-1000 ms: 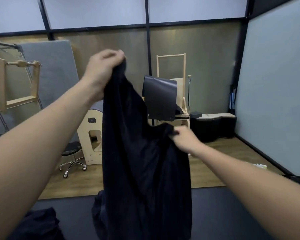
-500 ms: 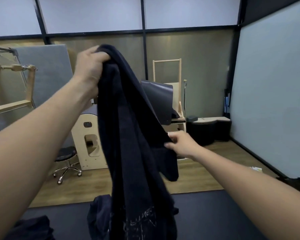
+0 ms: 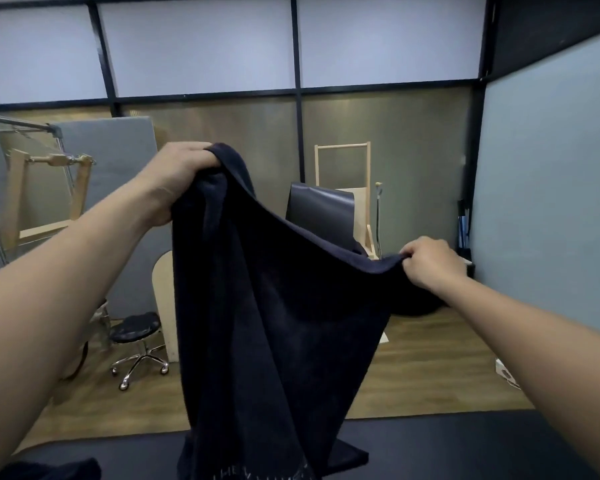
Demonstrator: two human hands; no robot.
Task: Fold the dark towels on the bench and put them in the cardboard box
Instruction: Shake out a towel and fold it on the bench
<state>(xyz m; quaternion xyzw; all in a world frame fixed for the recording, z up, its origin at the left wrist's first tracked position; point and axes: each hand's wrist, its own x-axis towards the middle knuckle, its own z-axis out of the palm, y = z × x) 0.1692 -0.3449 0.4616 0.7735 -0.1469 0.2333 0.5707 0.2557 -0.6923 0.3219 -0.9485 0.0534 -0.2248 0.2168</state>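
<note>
Room: partitioned space with frosted upper panels in black frames; a wood floor (image 3: 430, 358) lies beyond the dark tabletop (image 3: 465, 445).
Tabletop edge: the far edge runs across the lower view, and part of it is hidden behind the hanging cloth.
Task item: dark towel (image 3: 274, 323) held up in the air over the tabletop, with its lower end cut off by the bottom of the view.
Left grip (image 3: 184, 178): fingers curled round a bunched top corner, held the higher of the two.
Right grip (image 3: 430, 265): thumb and fingers closed on the top hem at the other end, held lower.
Top hem: slopes and sags between the two grips.
Second towel (image 3: 49, 471): crumpled at the bottom left corner and mostly cut off.
Behind, left: rolling stool (image 3: 136, 329) on the floor in front of a grey panel (image 3: 108, 188).
Behind, centre: black pad (image 3: 321, 216) on a wooden frame, with its lower part hidden by the towel.
Hard to make out: pale lettering (image 3: 257, 474) at the towel's lower end is cropped and unreadable.
</note>
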